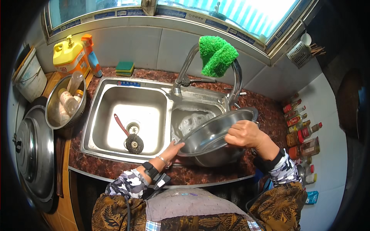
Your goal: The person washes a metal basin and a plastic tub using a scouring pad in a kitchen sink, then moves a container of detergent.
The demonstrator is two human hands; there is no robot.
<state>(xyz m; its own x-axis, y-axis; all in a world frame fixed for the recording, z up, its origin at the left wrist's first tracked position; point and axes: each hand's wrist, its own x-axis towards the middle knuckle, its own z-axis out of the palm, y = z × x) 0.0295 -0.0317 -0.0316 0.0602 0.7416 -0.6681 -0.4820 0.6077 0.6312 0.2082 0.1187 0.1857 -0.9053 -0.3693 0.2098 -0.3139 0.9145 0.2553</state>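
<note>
A wide stainless steel basin (pixel 206 135) is tilted over the right sink compartment, its inside turned partly toward me. My left hand (pixel 170 151) grips the near left rim, thumb on top and the other fingers mostly hidden. Across from it, my right hand (pixel 243 134) is closed over the right part of the rim. Foamy water (pixel 195 120) lies in the right compartment, partly covered by the basin. In the left compartment a round dark scrubbing brush with a red handle (pixel 134 144) rests by the drain.
A green cloth (pixel 218 56) drapes over the curved faucet (pixel 188 63). Sponges (pixel 125 68), a spray bottle (pixel 91 56) and a yellow jug (pixel 69 56) stand behind. At left are a steel bowl of bottles (pixel 54 122) and a large pot lid (pixel 35 148). Condiment bottles (pixel 310 145) line the right.
</note>
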